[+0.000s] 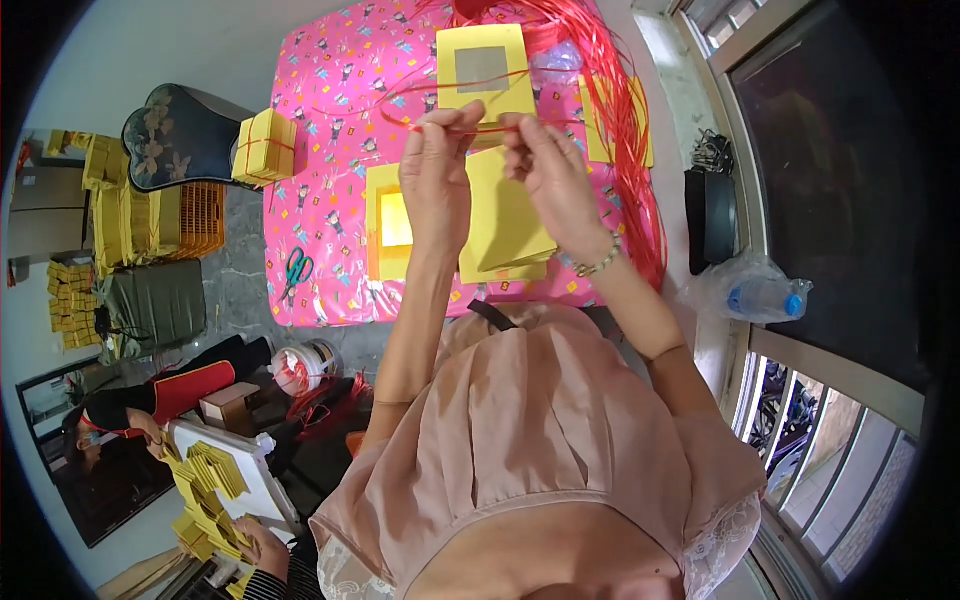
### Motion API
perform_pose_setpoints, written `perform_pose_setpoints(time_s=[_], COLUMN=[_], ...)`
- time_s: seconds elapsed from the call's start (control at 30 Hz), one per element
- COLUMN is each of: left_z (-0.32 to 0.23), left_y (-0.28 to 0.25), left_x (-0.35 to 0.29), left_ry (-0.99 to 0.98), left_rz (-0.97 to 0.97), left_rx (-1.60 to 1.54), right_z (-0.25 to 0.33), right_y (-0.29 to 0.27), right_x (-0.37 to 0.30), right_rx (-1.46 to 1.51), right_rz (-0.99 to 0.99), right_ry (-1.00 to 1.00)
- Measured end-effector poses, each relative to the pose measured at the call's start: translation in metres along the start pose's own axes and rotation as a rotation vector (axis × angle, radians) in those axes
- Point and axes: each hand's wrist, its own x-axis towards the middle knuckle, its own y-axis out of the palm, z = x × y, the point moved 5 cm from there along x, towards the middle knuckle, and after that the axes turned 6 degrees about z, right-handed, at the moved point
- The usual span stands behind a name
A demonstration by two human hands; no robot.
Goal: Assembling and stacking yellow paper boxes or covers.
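Observation:
My left hand [437,170] pinches a thin red plastic strip [484,131] above the table. Across from it, my right hand [555,182], with a beaded bracelet on its wrist, has its fingers curled shut on the same strip. A loose loop of the strip arcs out beyond the hands, over a yellow paper stack [483,70] with a grey rectangle on top. Below my hands lie more yellow sheets [505,225], and left of them a yellow piece with a bright rectangle [392,222]. Where the strip ends inside my fingers is hidden.
A pink patterned cloth [330,170] covers the table. Green-handled scissors [296,268] lie at its left; a tied yellow bundle [265,147] sits on the left edge. Red strips [628,150] hang along the right. Nearby are a chair [165,140], a plastic bottle [765,300] and people handling yellow bundles.

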Motion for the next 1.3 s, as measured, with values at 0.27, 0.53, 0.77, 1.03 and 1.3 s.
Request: perform_pose_setpoints(time_s=[0.27, 0.53, 0.77, 1.03, 1.3], left_z=[0.01, 0.084, 0.133, 0.169, 0.249], left_y=[-0.1, -0.132, -0.151, -0.152, -0.225], left_x=[-0.071, -0.136, -0.142, -0.122, -0.166], left_ry=[-0.091, -0.43, -0.73, -0.88, -0.882], left_rz=[-0.288, -0.676, -0.382, -0.064, -0.209], left_rx=[-0.321, -0.145, 0.579, 1.12, 0.817], right_z=[-0.008, -0.072, -0.139, -0.154, -0.144], right_y=[-0.101, -0.182, -0.236, -0.242, -0.193], right_x=[-0.031, -0.052, -0.042, -0.035, -0.036], right_rx=[-0.156, -0.259, -0.788, -0.867, -0.766], right_rz=[-0.262, -0.574, -0.425, -0.428, -0.378], right_ry=[0.066, 0.186, 0.258, 0.252, 0.249])
